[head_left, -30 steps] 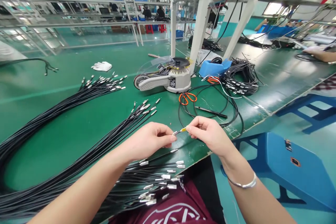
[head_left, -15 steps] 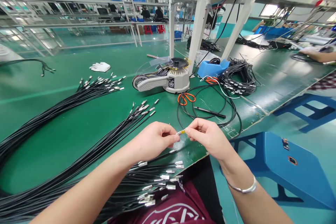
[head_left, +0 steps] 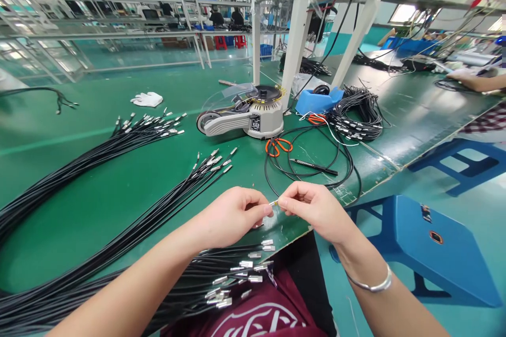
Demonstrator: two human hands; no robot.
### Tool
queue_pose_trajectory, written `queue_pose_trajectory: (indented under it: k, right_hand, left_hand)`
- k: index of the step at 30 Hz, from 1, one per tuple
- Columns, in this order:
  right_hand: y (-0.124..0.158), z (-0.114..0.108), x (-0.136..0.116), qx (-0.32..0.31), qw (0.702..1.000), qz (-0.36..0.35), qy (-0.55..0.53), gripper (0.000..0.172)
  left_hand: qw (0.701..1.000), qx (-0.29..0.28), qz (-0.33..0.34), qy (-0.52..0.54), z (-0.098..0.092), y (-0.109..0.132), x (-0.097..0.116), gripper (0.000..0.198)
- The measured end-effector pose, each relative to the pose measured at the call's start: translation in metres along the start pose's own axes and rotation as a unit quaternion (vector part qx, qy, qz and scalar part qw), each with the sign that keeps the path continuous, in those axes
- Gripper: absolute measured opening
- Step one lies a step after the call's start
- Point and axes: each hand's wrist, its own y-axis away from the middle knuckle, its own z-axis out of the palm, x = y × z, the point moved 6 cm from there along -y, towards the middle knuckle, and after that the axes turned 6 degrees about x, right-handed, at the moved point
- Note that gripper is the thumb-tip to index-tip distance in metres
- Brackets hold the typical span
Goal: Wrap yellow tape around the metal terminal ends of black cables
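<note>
In front of me both hands meet over the front edge of the green table. My left hand (head_left: 237,217) is closed in a pinch on the silvery metal end of a cable connector (head_left: 273,203); its cable is hidden by the hand. Against the connector's other end, my right hand (head_left: 310,204) pinches with thumb and forefinger, and a bit of yellow tape shows at its fingertips. Below my left arm lies a bundle of black cables (head_left: 221,260) with metal connectors. A second black cable bundle (head_left: 185,184) lies just beyond that arm.
A round tape dispenser (head_left: 265,122) stands ahead, with orange-handled scissors (head_left: 279,147) and a slim black tool (head_left: 314,167) nearby. Farther off are a white glove (head_left: 146,99), a blue holder (head_left: 319,100) and coiled cables (head_left: 358,116). Blue stools (head_left: 443,253) stand right. Another person's hand (head_left: 464,80) is far right.
My hands have stayed together, with slight finger movement. Less of the yellow tape shows between them now. The view has shifted slightly.
</note>
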Motion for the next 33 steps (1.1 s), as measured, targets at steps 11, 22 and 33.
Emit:
queue_pose_trajectory:
  k: [11,22,33]
  right_hand:
    - [0.002,0.003,0.002,-0.009,1.000,-0.010,-0.010,0.015]
    - [0.006,0.008,0.005,-0.055,0.998,0.004,-0.011,0.017]
    - [0.073,-0.003,0.055,-0.191,0.951,0.082,0.231,0.019]
  left_hand:
    - [1.000,0.028,0.000,-0.014,0.010,-0.003,-0.003,0.027]
    - [0.997,-0.012,0.047,-0.064,-0.006,0.013,0.001,0.031]
    - [0.969,0.024,0.002,-0.247,-0.030,0.059,-0.093,0.014]
